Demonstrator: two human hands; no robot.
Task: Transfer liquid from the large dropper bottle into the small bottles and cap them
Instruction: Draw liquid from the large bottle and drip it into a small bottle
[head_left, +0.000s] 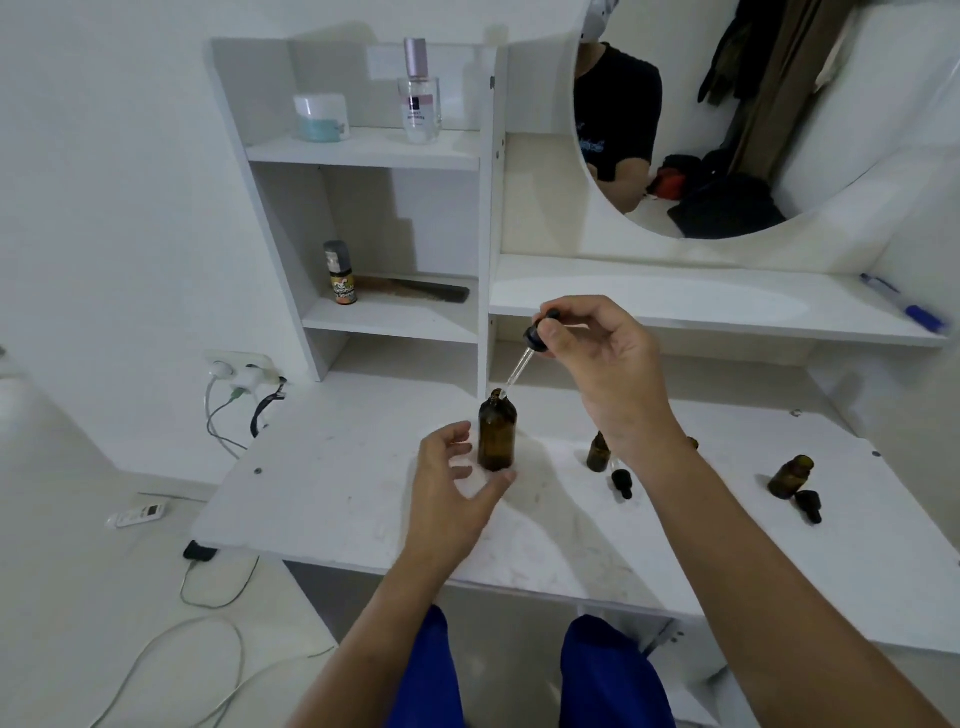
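Note:
The large amber dropper bottle (497, 435) stands upright and uncapped on the white desk (337, 493). My right hand (608, 364) pinches its black dropper cap (537, 332), with the glass pipette tip at the bottle's mouth. My left hand (454, 483) hovers open just left of the bottle's base, fingers spread, not gripping it. One small amber bottle (597, 453) stands right of centre, partly behind my right wrist, a black dropper cap (622, 483) lying beside it. Another small amber bottle (790, 475) stands far right, next to its cap (809, 505).
Shelves at the back hold a perfume bottle (420, 98), a jar (321, 118), a small spray bottle (340, 273) and a comb (415, 291). A round mirror (727, 130) hangs above a ledge with a blue pen (901, 304). Cables (228, 410) hang left of the desk.

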